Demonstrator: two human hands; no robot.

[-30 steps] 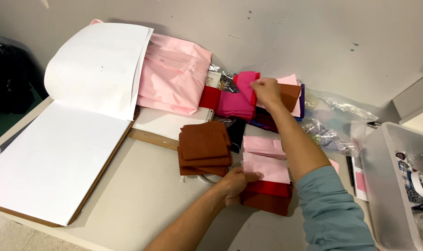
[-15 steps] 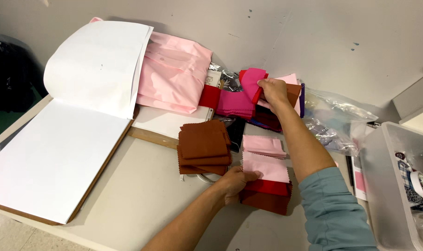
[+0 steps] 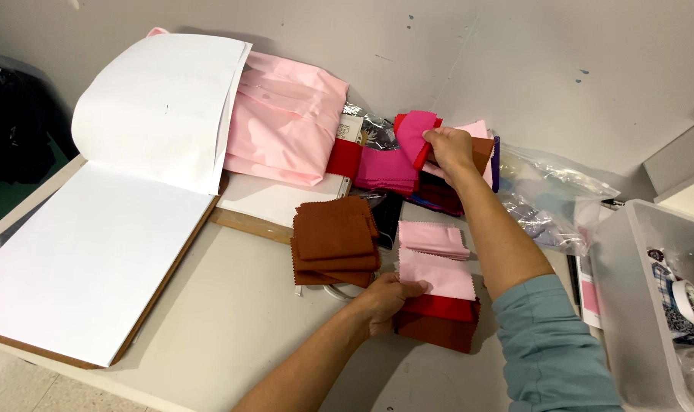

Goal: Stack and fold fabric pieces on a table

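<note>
My right hand (image 3: 449, 147) is raised at the back of the table and pinches a magenta fabric swatch (image 3: 412, 133) with a red one behind it, lifted off a heap of magenta swatches (image 3: 385, 169). My left hand (image 3: 383, 300) rests on the near stack, thumb on its top light pink swatch (image 3: 437, 274), which lies over red and brown swatches (image 3: 437, 320). A second small pile of pink swatches (image 3: 432, 239) lies just behind it. A stack of rust-brown swatches (image 3: 333, 240) sits to the left of my left hand.
A large open sketchbook with blank white pages (image 3: 103, 229) covers the table's left side. Folded pink cloth (image 3: 286, 118) leans against the wall. Crumpled clear plastic bags (image 3: 549, 202) lie at the right, beside a translucent plastic bin (image 3: 637, 305) holding tape rolls.
My right hand has turned and lifted the magenta and red swatches slightly toward the right. My left hand has stayed on the near stack.
</note>
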